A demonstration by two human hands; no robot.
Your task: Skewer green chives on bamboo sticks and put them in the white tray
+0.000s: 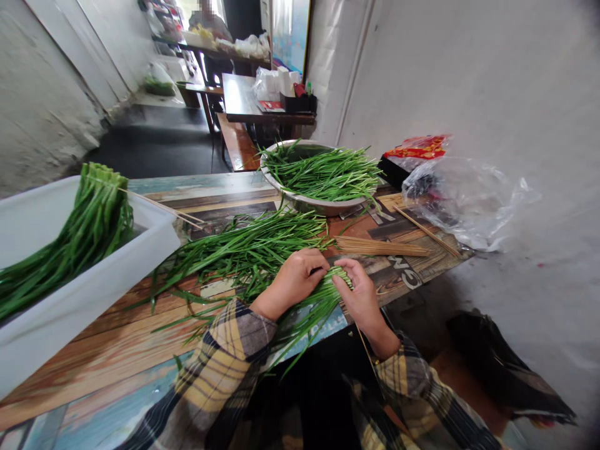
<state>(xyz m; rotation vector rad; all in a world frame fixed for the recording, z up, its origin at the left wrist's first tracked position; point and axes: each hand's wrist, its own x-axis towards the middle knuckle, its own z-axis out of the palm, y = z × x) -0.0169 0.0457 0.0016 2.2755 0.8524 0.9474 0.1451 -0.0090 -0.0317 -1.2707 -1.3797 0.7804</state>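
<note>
My left hand point(291, 280) and my right hand point(359, 295) are both closed round a small bunch of green chives point(313, 306) at the near edge of the wooden table point(117, 337). The bunch's cut ends sit between my two thumbs and its leaves trail down toward my lap. A loose pile of chives point(244, 247) lies on the table just beyond my left hand. A bundle of thin bamboo skewers point(379, 247) lies just beyond my right hand.
A metal bowl point(309, 203) heaped with chives stands behind the pile. A white tub point(84, 269) at the left holds skewered chives. A clear plastic bag point(462, 197) and a red packet point(417, 147) lie at the right. Benches, tables and a person are farther back.
</note>
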